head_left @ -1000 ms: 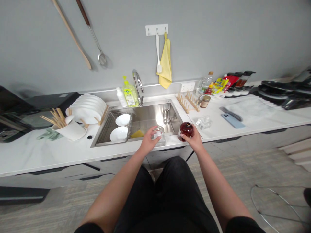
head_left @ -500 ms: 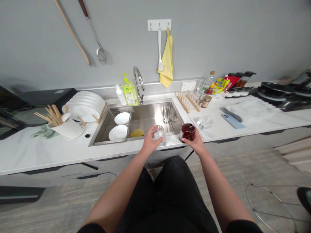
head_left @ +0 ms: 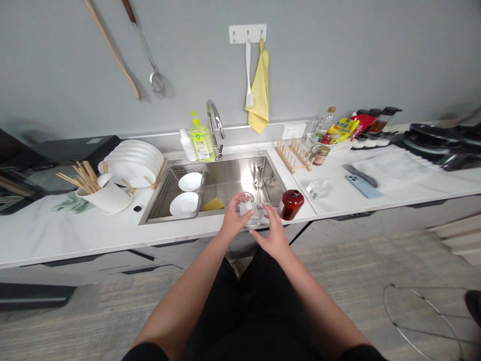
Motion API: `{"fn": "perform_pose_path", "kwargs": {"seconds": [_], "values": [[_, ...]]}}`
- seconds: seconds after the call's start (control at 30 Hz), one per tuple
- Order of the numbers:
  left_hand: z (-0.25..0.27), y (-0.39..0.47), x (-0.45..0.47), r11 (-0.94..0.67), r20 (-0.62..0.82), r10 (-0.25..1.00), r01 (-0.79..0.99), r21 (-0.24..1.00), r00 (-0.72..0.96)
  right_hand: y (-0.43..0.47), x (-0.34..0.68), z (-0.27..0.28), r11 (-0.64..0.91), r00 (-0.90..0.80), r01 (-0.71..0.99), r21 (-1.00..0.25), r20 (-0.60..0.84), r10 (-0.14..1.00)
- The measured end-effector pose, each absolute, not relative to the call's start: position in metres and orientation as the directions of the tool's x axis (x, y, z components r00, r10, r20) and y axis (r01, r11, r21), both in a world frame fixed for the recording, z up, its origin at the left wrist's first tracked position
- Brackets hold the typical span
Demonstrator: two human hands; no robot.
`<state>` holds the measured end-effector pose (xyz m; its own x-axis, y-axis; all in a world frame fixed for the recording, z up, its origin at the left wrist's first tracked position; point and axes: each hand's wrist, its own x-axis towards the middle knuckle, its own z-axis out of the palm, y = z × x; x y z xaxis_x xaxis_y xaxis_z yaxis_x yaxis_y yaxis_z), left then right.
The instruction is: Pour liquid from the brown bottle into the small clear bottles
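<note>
My left hand (head_left: 233,216) is wrapped round a small clear glass bottle (head_left: 252,214) at the sink's front rim; its fingers cover the bottle's left side. To the right of it my right hand (head_left: 272,232) has thumb and fingers spread, close to the clear bottle and holding nothing. Whether those fingertips touch the glass I cannot tell. A dark red-brown bottle (head_left: 292,205) with a narrow open neck stands upright on the counter, just right of my right hand. Behind both hands lies the steel sink (head_left: 240,175).
White bowls (head_left: 184,204) sit in a wire basket at the sink's left, a yellow sponge (head_left: 213,204) beside it. A faucet (head_left: 215,125) rises behind. To the right are a wooden rack (head_left: 295,156), a crumpled clear plastic piece (head_left: 318,188) and a phone (head_left: 364,186).
My right hand has let go of the red-brown bottle, which now stands on the counter, and has moved left toward the clear bottle. My left hand keeps its hold.
</note>
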<state>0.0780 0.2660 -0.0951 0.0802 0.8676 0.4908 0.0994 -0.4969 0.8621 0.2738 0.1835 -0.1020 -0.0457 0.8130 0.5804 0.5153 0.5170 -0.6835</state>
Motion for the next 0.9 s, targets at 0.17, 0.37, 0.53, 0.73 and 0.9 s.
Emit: {"fn": "perform_pose_path", "kwargs": {"seconds": [0.17,0.37,0.53,0.73,0.9], "values": [[-0.086,0.265,0.079,-0.445,0.437,0.895,0.119,0.887,0.088,0.223,0.256,-0.113,0.433,-0.070,0.467,-0.771,0.456,0.887],[-0.072,0.263,0.067,-0.497,0.449,0.855,0.163,0.852,0.260,0.240,0.268,-0.096,0.418,-0.169,0.445,-0.792,0.384,0.908],[-0.067,0.267,0.070,-0.572,0.519,0.819,0.283,0.770,0.244,0.244,0.268,-0.095,0.376,-0.147,0.451,-0.809,0.349,0.926],[-0.059,0.271,0.057,-0.591,0.481,0.798,0.317,0.742,0.363,0.245,0.270,-0.099,0.363,-0.157,0.461,-0.810,0.328,0.931],[-0.050,0.273,0.052,-0.604,0.471,0.792,0.389,0.696,0.388,0.245,0.270,-0.099,0.341,-0.137,0.493,-0.801,0.315,0.939]]}}
